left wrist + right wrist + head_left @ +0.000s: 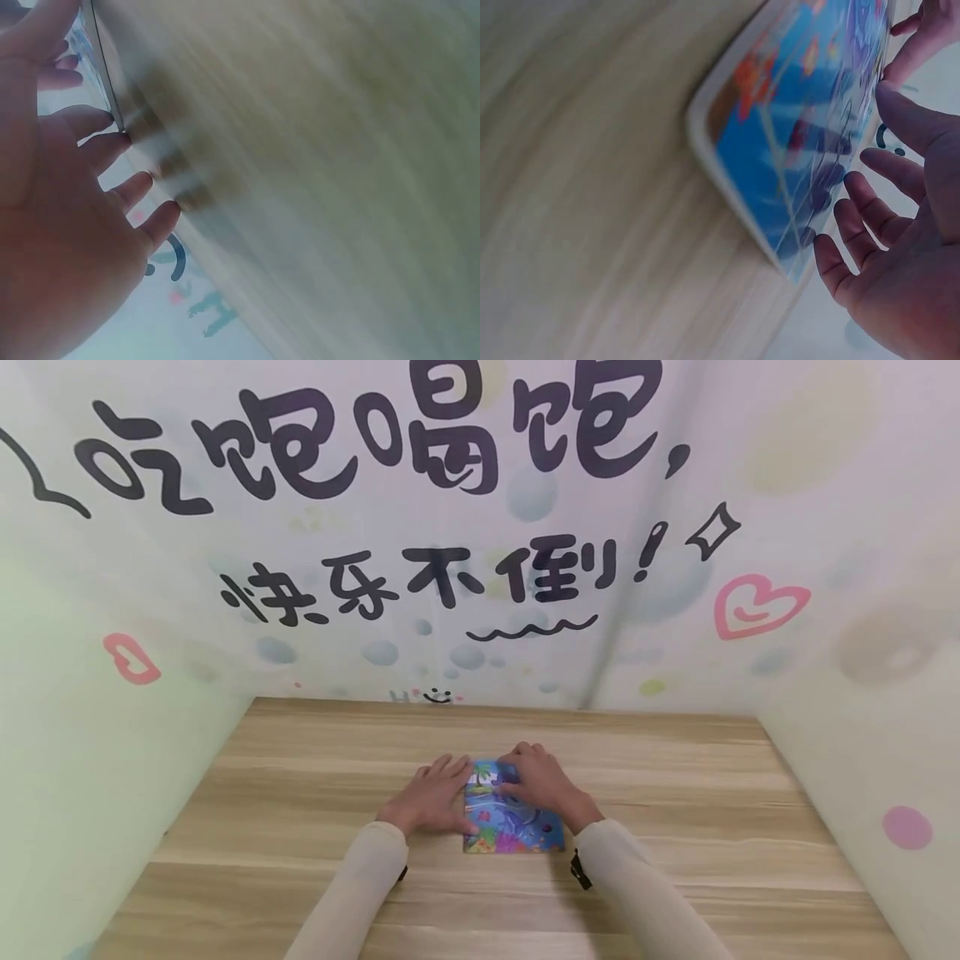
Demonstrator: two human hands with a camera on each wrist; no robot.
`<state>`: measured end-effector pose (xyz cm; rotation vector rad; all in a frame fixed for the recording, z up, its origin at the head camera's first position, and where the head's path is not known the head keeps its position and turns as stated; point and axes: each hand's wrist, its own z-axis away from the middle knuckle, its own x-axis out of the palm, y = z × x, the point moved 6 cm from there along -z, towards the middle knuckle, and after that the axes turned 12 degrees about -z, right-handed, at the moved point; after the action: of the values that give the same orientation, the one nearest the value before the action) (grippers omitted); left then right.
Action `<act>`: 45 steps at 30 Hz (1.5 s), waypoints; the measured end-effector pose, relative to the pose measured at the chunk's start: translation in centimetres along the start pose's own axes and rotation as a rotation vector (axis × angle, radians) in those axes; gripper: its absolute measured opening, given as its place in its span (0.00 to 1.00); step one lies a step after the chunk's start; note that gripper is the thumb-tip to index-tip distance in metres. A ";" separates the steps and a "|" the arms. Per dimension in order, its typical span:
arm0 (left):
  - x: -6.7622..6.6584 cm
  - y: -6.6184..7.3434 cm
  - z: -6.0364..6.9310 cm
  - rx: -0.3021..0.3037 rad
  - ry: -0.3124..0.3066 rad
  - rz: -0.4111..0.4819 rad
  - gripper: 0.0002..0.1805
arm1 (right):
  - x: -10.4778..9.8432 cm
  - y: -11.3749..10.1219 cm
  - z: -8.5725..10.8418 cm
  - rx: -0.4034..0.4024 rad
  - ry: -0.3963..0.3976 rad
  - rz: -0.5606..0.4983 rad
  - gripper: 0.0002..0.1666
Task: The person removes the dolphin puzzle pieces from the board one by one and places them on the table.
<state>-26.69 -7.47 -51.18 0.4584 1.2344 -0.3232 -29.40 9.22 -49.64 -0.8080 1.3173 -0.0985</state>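
Note:
A flat rectangular picture board (513, 827) lies on the wooden table, printed with a palm tree, blue water and sea creatures. Its glossy face (772, 150) reflects light, and thin curved lines like jigsaw cuts run over it; a pale rounded rim borders it. Along its left edge rests my left hand (433, 797), fingers spread, thumb near the lower left corner. In the left wrist view, several fingertips (166, 217) touch the tabletop beside the board. My right hand (542, 781) lies over the upper right part, fingers loosely bent, fingertips at the surface, covering some of the picture.
The wooden tabletop (300, 802) extends around the board. A white wall (360, 652) with black lettering and coloured dots rises at the back, and side walls (862, 735) close in left and right. Dark wrist straps (580, 870) show below the sleeves.

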 end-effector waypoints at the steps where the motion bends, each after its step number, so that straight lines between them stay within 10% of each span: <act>1: 0.0 0.0 -0.1 -0.003 -0.002 0.001 0.61 | 0.0 -0.1 -0.1 0.009 -0.002 -0.005 0.27; 45: -0.4 0.3 0.0 -0.029 0.010 0.074 0.60 | 0.9 -1.2 -1.8 0.171 0.018 -0.035 0.10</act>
<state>-26.66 -7.24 -50.73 0.4794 1.2268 -0.2399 -30.34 7.06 -49.73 -0.6859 1.2927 -0.2431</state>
